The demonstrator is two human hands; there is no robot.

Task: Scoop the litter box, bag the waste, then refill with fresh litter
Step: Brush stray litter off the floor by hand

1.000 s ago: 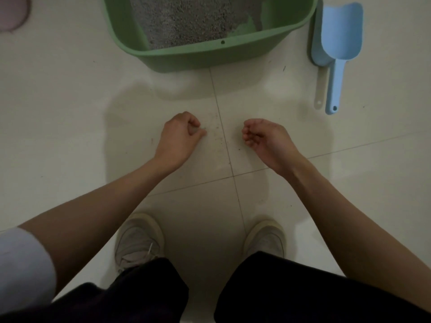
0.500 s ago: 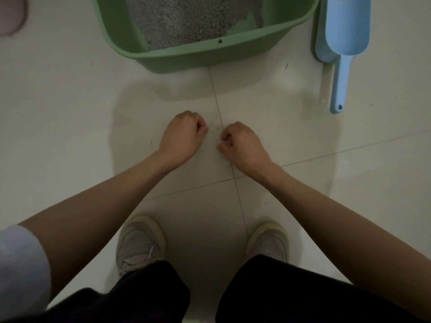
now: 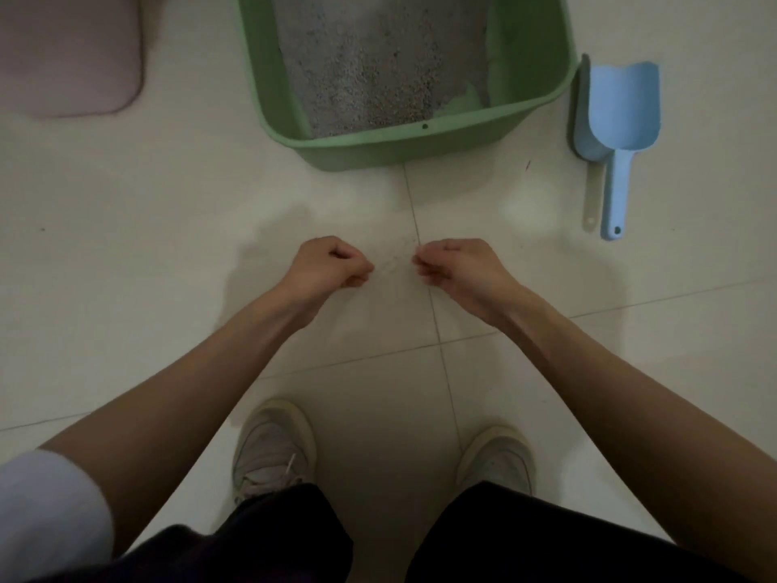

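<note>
A green litter box (image 3: 420, 138) stands on the tiled floor ahead of me, with grey litter (image 3: 378, 69) covering most of its bottom and bare green at its right side. A blue scoop (image 3: 618, 119) lies on the floor just right of the box, handle toward me. My left hand (image 3: 328, 267) and right hand (image 3: 458, 267) are curled into loose fists low over the floor, a short gap apart, in front of the box. A faint streak of spilled litter grains (image 3: 393, 265) lies on the tile between them. Nothing is visible inside either fist.
A pink mat (image 3: 67, 56) lies at the far left. A pale handle (image 3: 590, 204) sticks out from under the blue scoop. My two shoes (image 3: 273, 448) (image 3: 496, 456) stand on the tiles below my hands, with dark trouser legs at the bottom edge.
My hands came together until nearly touching, then drew a little apart again. My view has tilted up, so more of the litter box and the pink mat show.
</note>
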